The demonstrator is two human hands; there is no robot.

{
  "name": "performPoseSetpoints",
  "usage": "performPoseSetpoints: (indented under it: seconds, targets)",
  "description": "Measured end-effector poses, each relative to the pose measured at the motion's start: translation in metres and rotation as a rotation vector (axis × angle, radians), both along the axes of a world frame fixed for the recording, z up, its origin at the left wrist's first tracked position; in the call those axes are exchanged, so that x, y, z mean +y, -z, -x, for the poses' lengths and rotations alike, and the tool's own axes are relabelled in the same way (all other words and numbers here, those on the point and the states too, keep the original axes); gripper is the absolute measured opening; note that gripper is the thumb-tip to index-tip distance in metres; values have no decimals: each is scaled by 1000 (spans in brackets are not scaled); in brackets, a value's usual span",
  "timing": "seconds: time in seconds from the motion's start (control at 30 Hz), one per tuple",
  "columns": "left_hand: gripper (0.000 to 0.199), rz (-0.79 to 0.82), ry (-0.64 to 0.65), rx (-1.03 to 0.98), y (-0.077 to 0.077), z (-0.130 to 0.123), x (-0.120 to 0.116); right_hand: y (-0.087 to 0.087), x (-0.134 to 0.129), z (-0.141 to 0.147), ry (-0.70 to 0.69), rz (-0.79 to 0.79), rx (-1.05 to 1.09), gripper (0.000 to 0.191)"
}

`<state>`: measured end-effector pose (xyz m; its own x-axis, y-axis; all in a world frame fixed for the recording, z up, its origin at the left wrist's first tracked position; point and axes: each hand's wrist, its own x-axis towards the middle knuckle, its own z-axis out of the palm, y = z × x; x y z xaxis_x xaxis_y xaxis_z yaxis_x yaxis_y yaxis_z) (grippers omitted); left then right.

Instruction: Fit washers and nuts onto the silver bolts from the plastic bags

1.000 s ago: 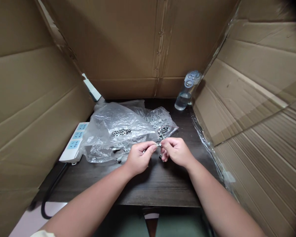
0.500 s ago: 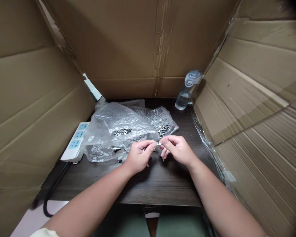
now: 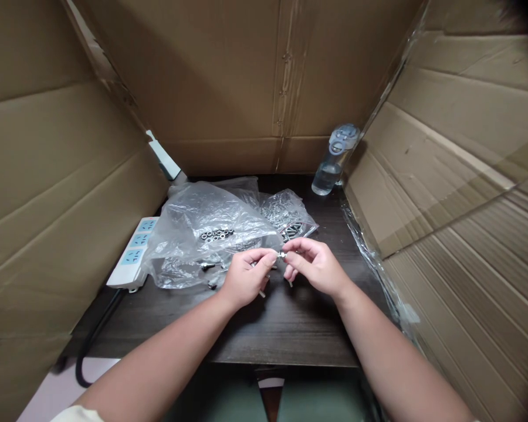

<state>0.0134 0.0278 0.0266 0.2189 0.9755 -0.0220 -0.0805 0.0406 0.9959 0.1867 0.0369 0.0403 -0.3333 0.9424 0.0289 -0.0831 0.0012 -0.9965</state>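
Note:
Just above the near part of the dark table, my left hand [image 3: 247, 278] pinches one end of a small metal bolt between thumb and forefinger. A shiny nut [image 3: 283, 255] sits on that bolt, between my two hands. The thumb and fingers of my right hand [image 3: 313, 266] close around the nut's side of the bolt. Another bolt [image 3: 262, 294] pokes out below my left fingers, its rest hidden in the palm. Under my curled right fingers a small metal end shows, too little to name. Several nuts [image 3: 217, 235] lie in rows on the clear plastic bag [image 3: 180, 211].
A bag of bolts [image 3: 290, 220] lies behind my hands. Loose dark-ended fasteners [image 3: 207, 266] are left of them. A power strip [image 3: 132, 255] with a black cable stands left, a water bottle [image 3: 328, 176] back right. Cardboard walls [image 3: 220, 76] enclose the table [image 3: 286, 340].
My right fingers have shifted slightly around the nut, which now shows more clearly. My left hand keeps its pinch on the bolt, almost unmoved.

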Motion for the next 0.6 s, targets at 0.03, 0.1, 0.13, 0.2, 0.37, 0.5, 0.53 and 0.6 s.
performPoseSetpoints:
  seconds: [0.03, 0.1, 0.13, 0.2, 0.37, 0.5, 0.53, 0.6]
  targets:
    - [31, 2, 4, -2, 0, 0, 0, 0, -1, 0, -9, -3, 13, 34]
    - [31, -1, 11, 7, 0, 0, 0, -1, -2, 1, -9, 1, 9, 34]
    - [32, -6, 14, 16, -1, 0, 0, -1, -2, 2, -3, 4, -6, 32]
    - [32, -24, 14, 44, -2, -1, -1, -1, -3, 3, 16, -12, -66, 27]
    - [33, -4, -2, 36, -2, -2, -1, 1, -1, 3, 61, -56, -213, 40]
    - [33, 45, -14, -25, 0, -2, 0, -1, -1, 1, 43, -23, -68, 29]
    - [33, 51, -14, -30, 0, -2, 0, -2, -1, 1, 27, -19, -39, 31]
    - [33, 45, -9, -19, -1, -2, 0, -2, -2, 1, 13, -28, -6, 31]
